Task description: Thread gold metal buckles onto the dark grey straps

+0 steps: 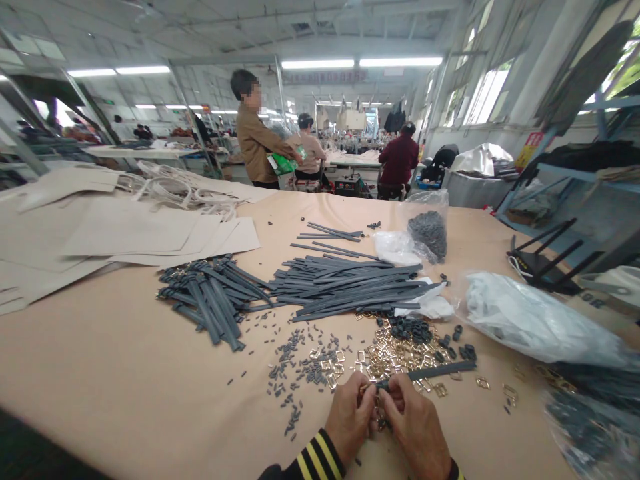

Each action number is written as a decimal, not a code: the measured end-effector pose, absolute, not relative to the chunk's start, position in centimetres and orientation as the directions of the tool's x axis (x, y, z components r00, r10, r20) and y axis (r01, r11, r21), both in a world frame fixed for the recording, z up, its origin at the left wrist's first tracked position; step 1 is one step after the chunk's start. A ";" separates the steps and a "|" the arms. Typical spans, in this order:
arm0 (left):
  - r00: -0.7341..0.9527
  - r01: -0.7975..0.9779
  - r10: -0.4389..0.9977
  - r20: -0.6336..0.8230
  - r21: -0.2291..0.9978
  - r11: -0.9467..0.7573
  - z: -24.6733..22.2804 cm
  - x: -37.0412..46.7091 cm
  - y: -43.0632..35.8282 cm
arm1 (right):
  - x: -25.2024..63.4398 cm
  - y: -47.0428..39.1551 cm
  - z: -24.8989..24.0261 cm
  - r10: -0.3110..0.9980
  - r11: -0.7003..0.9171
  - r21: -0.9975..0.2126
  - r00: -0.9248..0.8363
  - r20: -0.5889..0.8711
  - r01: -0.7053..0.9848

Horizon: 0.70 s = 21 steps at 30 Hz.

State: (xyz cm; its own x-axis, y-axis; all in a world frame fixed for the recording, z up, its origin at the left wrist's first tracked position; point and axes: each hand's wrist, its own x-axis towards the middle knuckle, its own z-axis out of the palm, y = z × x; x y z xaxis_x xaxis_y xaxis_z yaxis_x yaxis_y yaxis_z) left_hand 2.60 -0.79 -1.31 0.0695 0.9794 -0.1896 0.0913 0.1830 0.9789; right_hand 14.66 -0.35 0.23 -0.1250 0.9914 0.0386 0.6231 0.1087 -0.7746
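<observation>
My left hand (346, 412) is closed in a pinch near the table's front edge, with a glint of gold metal, a buckle, at its fingertips. Close beside it, my right hand (419, 423) pinches the end of a dark grey strap (447, 369) that stretches out to the right. The fingers hide how strap and buckle meet. Just beyond my hands lies a heap of gold rectangular buckles (393, 355), with black strap loops (410, 328) behind it. Many small grey pieces (287, 357) are scattered to the left.
Grey straps (345, 287) are piled mid-table, beside straps fitted with buckles (210, 300). Beige panels (135, 227) cover the far left. Plastic bags (530, 320) and a black router (543, 260) stand on the right. Beyond the table, a person in brown (257, 143) stands and others sit.
</observation>
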 end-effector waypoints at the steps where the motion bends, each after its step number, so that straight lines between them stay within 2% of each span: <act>1: 0.067 0.097 0.980 -0.188 0.979 0.181 -1.3 2.6 -0.8 | 14.7 -0.4 0.2 0.990 0.122 -0.764 -0.132 0.048 0.633; 7: 0.086 0.124 0.987 -0.139 0.984 0.127 -1.5 2.4 -1.0 | 15.4 -0.3 0.4 0.973 0.192 -0.744 -0.226 0.057 0.640; 15: 0.096 0.112 0.985 -0.140 0.985 0.129 -1.6 2.4 -1.0 | 15.0 -0.5 -0.5 0.984 0.138 -0.756 -0.174 0.033 0.640; 18: 0.069 0.076 0.983 -0.169 0.984 0.164 -1.6 2.4 -0.9 | 15.1 -0.6 -0.8 0.977 0.170 -0.802 -0.205 0.060 0.573; 21: 0.074 0.101 0.987 -0.139 0.986 0.132 -1.5 1.9 -0.7 | 15.8 0.0 -1.5 0.974 0.092 -0.905 -0.226 -0.005 0.416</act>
